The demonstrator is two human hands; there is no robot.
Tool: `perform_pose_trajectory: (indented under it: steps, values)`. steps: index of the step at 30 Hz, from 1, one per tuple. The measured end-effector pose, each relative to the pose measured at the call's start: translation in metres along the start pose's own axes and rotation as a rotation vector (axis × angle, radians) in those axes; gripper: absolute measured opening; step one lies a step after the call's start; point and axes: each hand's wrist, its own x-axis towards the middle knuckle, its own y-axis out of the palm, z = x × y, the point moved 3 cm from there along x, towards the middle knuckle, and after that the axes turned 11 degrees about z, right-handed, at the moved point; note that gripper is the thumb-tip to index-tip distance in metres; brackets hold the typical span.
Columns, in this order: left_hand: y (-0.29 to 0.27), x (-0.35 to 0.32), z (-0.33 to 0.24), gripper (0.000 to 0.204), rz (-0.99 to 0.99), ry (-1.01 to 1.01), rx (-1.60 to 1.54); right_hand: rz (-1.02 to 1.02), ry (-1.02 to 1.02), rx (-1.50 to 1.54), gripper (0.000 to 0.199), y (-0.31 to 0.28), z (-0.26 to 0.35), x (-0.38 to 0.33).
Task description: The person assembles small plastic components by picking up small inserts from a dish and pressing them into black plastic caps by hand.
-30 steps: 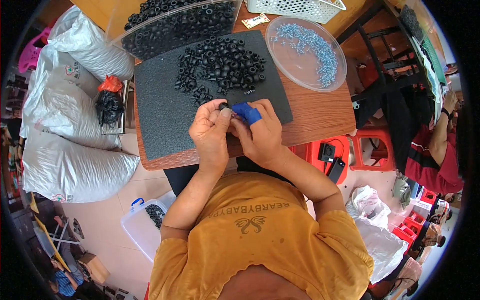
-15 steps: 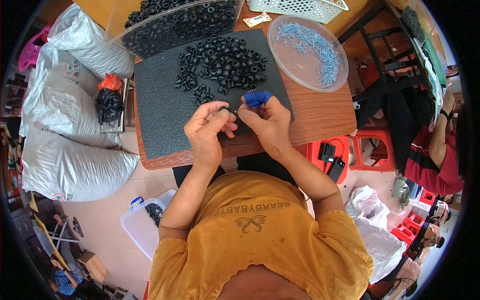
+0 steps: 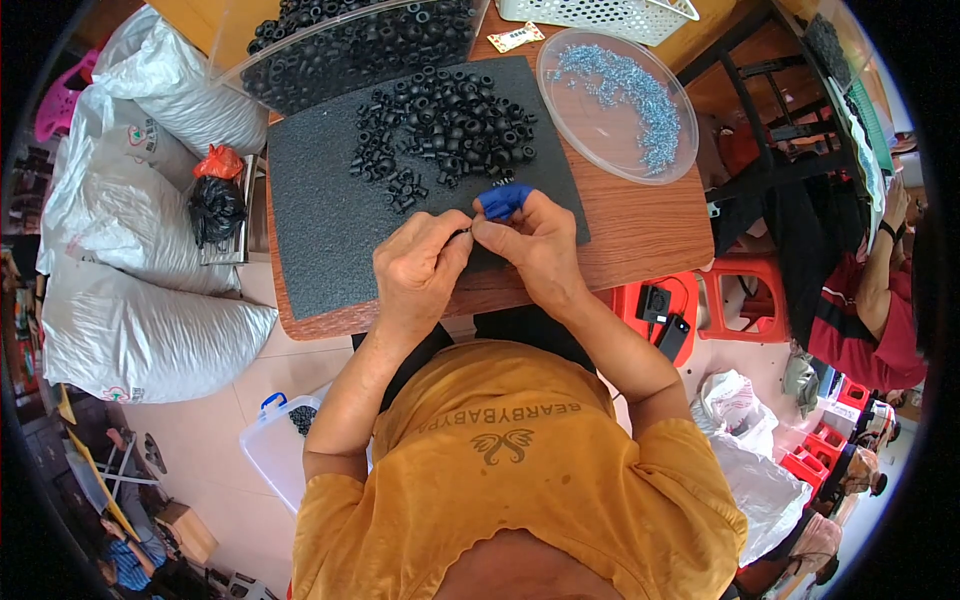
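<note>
My left hand (image 3: 418, 265) is closed in a pinch on a small black part (image 3: 462, 232), mostly covered by the fingers. Against it, my right hand (image 3: 540, 250) is pinched too, with blue wrapping (image 3: 503, 201) on its index finger. What its fingertips hold is too small to make out. Both hands meet over the near edge of a dark grey foam mat (image 3: 320, 240). Just beyond them, a pile of small black ring-like parts (image 3: 450, 120) lies on the mat. A round clear lid (image 3: 590, 130) at right carries many tiny bluish-silver pieces.
A clear bin (image 3: 350, 30) full of black parts stands at the back left of the wooden table (image 3: 650, 225). Behind the lid is a white perforated basket (image 3: 600, 12). White sacks (image 3: 160, 330) line the left; a red stool (image 3: 745, 300) stands right.
My left hand has turned over and moved right, bringing the black part against the right fingertips. My right hand has shifted slightly left.
</note>
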Motion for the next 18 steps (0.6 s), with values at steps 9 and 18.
perform_pose_trajectory:
  steps: [9,18]
  values:
    - [-0.0001,0.0001,0.0043,0.008,0.081,-0.217,-0.144,-0.035,-0.151,-0.234,0.019,0.0048,-0.0034,-0.0005]
    - [-0.0011,0.0061,0.0022,0.009,0.09,0.007,0.111,-0.043,-0.153,-0.139,0.019,0.0012,-0.0059,0.0043]
